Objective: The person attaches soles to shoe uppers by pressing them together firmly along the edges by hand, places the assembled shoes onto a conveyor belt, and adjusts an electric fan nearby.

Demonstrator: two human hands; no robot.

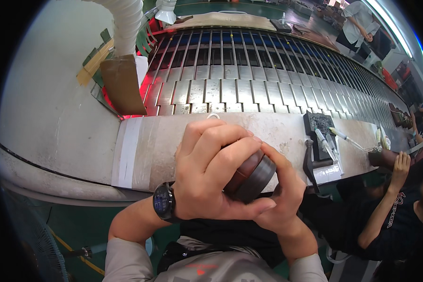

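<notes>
Both my hands are closed around a dark brown leather shoe [256, 176] above the near edge of the bench. Its rounded heel end, with a dark heel block, shows between my hands; the rest is hidden by fingers. My left hand [209, 162] wraps over it from the left, a black watch [163, 201] on that wrist. From the right, my right hand [286, 190] grips it, fingertips meeting those of the left. To the right on the bench lie a hammer [309, 162] and a dark block [315, 123], with white pen-like applicators [325, 142] on it.
Beyond the bench ledge [145, 150] runs a slatted metal conveyor [225, 87]. A white hose [127, 26] and a brown flap [122, 84] hang at the left, near red light. At right, a co-worker's hand [400, 167] touches a brown shoe [383, 158]. Another person [357, 26] stands far right.
</notes>
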